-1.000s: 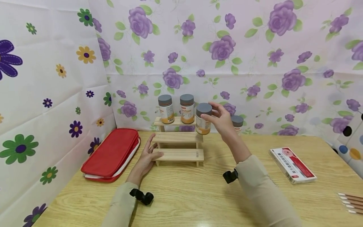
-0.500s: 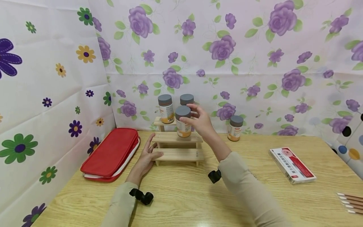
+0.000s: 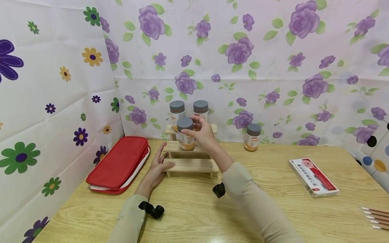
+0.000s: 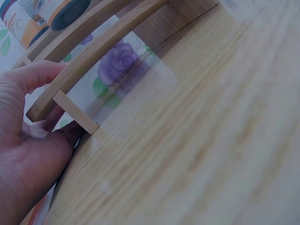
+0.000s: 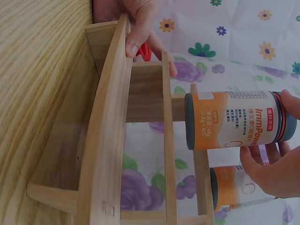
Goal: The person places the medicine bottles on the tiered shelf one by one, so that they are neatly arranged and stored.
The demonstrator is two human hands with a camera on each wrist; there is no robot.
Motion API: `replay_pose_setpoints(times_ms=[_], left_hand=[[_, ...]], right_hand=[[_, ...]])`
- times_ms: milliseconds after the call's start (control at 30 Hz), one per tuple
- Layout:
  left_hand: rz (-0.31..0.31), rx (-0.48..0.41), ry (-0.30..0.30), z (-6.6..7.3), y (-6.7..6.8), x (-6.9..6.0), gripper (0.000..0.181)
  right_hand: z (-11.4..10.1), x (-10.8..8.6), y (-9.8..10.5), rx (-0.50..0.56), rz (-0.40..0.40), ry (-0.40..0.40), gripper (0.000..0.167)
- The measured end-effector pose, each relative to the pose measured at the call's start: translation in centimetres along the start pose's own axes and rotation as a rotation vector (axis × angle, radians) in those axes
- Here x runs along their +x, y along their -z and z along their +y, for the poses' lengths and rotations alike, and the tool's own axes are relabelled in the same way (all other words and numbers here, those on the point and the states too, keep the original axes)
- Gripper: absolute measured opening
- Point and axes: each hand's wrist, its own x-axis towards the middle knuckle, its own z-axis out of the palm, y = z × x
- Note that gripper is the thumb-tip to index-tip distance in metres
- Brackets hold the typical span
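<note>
Nearest of all, far over to the right, white-tipped sticks (image 3: 378, 217) are lying on the table (image 3: 188, 209), with a flat box (image 3: 313, 177) sitting beyond them, neither getting in the way. On the left, the left hand (image 3: 156, 169) is gripping the wooden stand (image 3: 191, 165) by its lowest board, thumb on top, probably bracing it against sliding. A red case (image 3: 121, 162) is lying just left of that, probably limiting elbow room. Now the middle tier (image 3: 173, 145): the right hand, (image 3: 203, 134) well apart from the left, is pinching the held jar (image 3: 186, 139) around its lid end, upright, the base seemingly hanging just above the wood; that high grip is presumably leaving the bottom free. Off right, a lone jar (image 3: 251, 138) is standing on the table. Farther back, the left rear jar (image 3: 177, 113) and right rear jar (image 3: 200, 106) are occupying the top tier (image 3: 213, 128), crowding the fingers, before hanging flowered cloth (image 3: 273, 57).
</note>
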Motion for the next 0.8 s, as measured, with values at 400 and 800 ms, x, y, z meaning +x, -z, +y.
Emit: replay_pose_setpoints(times_ms=[400, 800], left_hand=[[0.010, 0.000, 0.005, 0.0, -0.2, 0.2, 0.097], [0.017, 0.024, 0.019, 0.0, 0.0, 0.1, 0.097]], right_hand=[[0.4, 1.0, -2.0, -0.036, -0.007, -0.010, 0.061], [1.2, 1.2, -3.1, -0.061, 0.017, 0.014, 0.060]])
